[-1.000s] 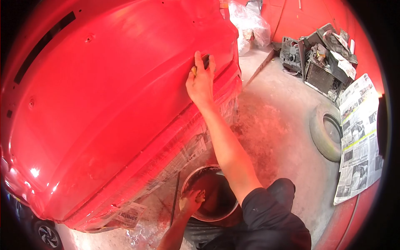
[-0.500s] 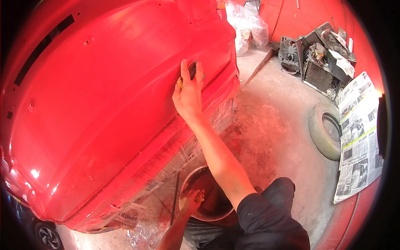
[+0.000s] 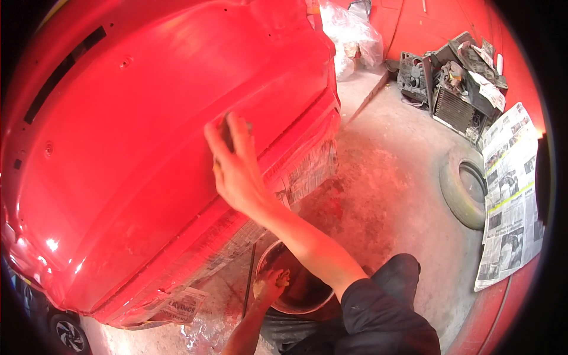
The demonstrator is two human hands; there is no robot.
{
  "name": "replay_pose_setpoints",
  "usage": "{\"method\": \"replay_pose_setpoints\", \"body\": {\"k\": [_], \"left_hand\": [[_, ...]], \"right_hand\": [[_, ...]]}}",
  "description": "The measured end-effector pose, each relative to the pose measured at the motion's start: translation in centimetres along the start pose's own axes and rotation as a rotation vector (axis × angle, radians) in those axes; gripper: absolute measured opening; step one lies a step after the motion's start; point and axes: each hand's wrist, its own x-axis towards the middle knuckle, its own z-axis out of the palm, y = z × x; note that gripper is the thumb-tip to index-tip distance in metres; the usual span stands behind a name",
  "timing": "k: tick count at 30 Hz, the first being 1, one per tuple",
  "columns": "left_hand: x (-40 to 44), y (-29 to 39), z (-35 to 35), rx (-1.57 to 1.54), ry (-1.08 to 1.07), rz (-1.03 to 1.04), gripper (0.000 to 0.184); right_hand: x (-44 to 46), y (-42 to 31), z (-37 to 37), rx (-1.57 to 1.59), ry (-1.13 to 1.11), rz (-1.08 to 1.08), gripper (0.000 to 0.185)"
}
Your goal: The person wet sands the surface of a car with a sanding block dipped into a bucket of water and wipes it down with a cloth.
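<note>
My right hand (image 3: pixel 238 171) lies on a large red car body panel (image 3: pixel 148 118), its fingers closed over a dark sanding pad (image 3: pixel 225 133). Most of that pad is hidden under the fingers, which are a little blurred. Lower down, my left hand (image 3: pixel 270 287) is at the rim of a round bucket (image 3: pixel 260 273) with a dark inside. In it is a crumpled yellowish sponge (image 3: pixel 283 278), partly covered by the fingers.
Newspaper (image 3: pixel 307 177) masks the panel's lower side. A tyre (image 3: pixel 452 189) rests on the concrete floor (image 3: pixel 390 154) at right, beside hanging newspaper sheets (image 3: pixel 509 201). Old radiator parts (image 3: pixel 452 103) are piled at the back right, near clear plastic sheeting (image 3: pixel 358 35).
My right hand has slid left and down across the red panel with the dark pad under its fingers. My left hand stays at the bucket.
</note>
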Motion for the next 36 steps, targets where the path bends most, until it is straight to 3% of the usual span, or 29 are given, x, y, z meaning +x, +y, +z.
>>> {"method": "replay_pose_setpoints", "body": {"k": [4,6,8,11,13,16,19,21,24,25,26,28,32,33,36], "left_hand": [[-0.3,-0.2,0.2,-0.009,-0.004,0.0,0.039],[-0.4,-0.6,0.2,-0.003,-0.04,-0.017,0.039],[-0.5,-0.4,0.4,-0.007,-0.031,-0.035,0.039],[-0.2,-0.3,0.0,-0.002,0.014,-0.028,0.038],[-0.4,-0.4,-0.1,0.001,-0.013,0.005,0.038],[-0.4,-0.8,0.8,-0.014,0.059,0.023,0.04],[-0.4,-0.6,0.2,-0.028,0.032,0.037,0.041],[-0.5,-0.6,0.2,-0.019,0.04,0.032,0.043],[-0.2,-0.4,0.1,0.003,0.049,0.043,0.045],[-0.3,-0.3,0.1,0.012,0.052,0.046,0.046],[-0.4,-0.4,0.4,0.021,0.03,0.046,0.046],[-0.8,-1.8,1.6,0.046,-0.011,0.046,0.047],[-0.8,-1.5,1.7,0.015,-0.002,-0.003,0.047],[-0.5,-0.8,1.0,0.002,-0.011,-0.002,0.047],[-2.0,-4.1,4.8,-0.103,-0.026,-0.04,0.047]], "right_hand": [[-6.5,-1.8,-1.7,0.023,-0.22,-0.111,0.078],[-13.2,1.0,-2.5,0.064,-0.282,0.057,0.081],[-21.4,2.6,-4.7,0.055,-0.313,0.323,0.075],[-34.1,6.1,-6.9,-0.046,-0.53,0.771,0.058],[-36.9,6.3,-7.3,-0.29,-0.926,1.096,0.054],[-39.9,8.1,-5.5,-0.604,-1.539,0.941,0.057],[-50.6,12.7,-4.3,-0.497,-1.355,0.824,0.06],[-53.4,14.8,-4.7,-0.416,-1.306,0.894,0.053],[-50.9,16.0,-3.2,-0.183,-1.587,0.794,0.042],[-49.8,15.2,-3.3,-0.174,-1.332,0.655,0.038],[-53.7,18.3,-1.7,-0.204,-1.246,0.887,0.036],[-34.9,7.7,-6.2,0.048,-0.93,1.345,0.05],[-17.4,4.2,-7.5,0.143,-0.513,0.895,0.034],[-15.3,5.5,-4.2,0.274,0.019,0.557,0.037],[0.1,1.0,-2.5,0.043,0.282,0.248,0.054]]}}
